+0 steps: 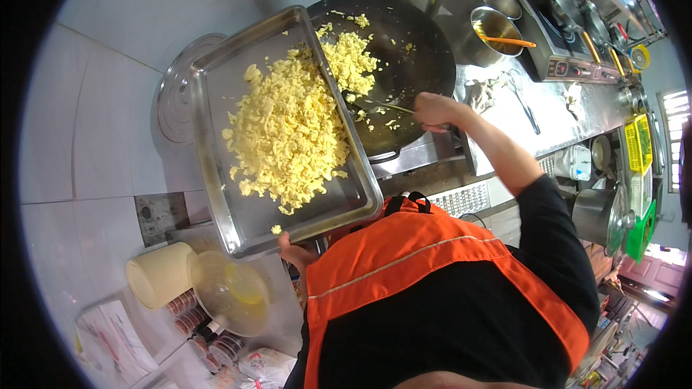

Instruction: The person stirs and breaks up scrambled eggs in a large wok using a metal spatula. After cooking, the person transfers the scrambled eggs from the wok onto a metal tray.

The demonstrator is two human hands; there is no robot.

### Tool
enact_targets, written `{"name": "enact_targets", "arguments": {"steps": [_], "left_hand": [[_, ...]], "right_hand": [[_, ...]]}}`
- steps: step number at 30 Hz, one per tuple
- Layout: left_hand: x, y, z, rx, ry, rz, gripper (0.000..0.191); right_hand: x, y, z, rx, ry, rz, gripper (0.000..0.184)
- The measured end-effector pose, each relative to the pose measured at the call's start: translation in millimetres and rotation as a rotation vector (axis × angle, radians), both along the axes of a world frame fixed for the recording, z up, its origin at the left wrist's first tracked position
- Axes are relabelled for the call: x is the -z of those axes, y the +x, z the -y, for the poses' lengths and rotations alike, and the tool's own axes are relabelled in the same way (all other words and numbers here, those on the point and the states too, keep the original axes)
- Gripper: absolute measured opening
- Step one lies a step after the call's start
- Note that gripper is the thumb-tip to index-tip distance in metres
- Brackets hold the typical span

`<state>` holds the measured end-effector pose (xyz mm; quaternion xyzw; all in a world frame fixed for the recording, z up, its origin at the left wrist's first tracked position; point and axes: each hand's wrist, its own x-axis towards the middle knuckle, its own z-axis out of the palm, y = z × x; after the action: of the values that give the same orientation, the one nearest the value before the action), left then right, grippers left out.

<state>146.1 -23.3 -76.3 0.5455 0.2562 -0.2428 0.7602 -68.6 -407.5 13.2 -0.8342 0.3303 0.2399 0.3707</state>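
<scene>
My left hand [296, 255] grips the near rim of a large rectangular metal tray [238, 216], thumb on top and the other fingers hidden below. A heap of scrambled egg [292, 129] lies in the tray. The tray overlaps the left side of a big dark wok [416, 54] with loop handles. More scrambled egg [350, 62] lies in the wok beside the tray's edge, with small bits scattered around. My right hand [437, 112] is closed around the thin handle of a metal cooking utensil [386, 105], whose head reaches into the wok near the egg and is partly hidden.
A steel pot [489, 54] with an orange-handled utensil [508, 40] stands right of the wok. A whisk [524, 100] and crumpled cloths [484, 94] lie on the steel counter [503, 140]. A clear lid [181, 92] leans behind the tray; a plastic tub [230, 294] sits at lower left.
</scene>
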Motion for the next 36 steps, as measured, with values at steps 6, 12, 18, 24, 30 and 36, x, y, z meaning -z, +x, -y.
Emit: {"name": "enact_targets", "arguments": {"steps": [6,12,18,24,30,36], "left_hand": [[2,-2,-8,0.045,-0.109,0.109,0.023],[-34,-13,13,0.01,-0.063,-0.011,0.022],[-8,0,1,0.035,0.027,0.007,0.023],[-33,-11,15,0.095,-0.009,0.159,0.019],[-17,-4,3,0.325,0.126,0.451,0.02],[-2,2,-11,-0.007,-0.065,0.059,0.017]], "right_hand": [[78,104,3,0.539,-0.191,0.358,0.027],[31,76,-5,0.551,-0.399,0.416,0.026],[-43,38,-54,0.332,-0.631,0.543,0.017],[-72,11,-77,-0.055,-0.739,0.471,0.036],[-122,-19,-5,-0.125,-0.858,-0.098,0.016],[-145,31,37,-0.177,-0.545,-0.492,0.017]]}}
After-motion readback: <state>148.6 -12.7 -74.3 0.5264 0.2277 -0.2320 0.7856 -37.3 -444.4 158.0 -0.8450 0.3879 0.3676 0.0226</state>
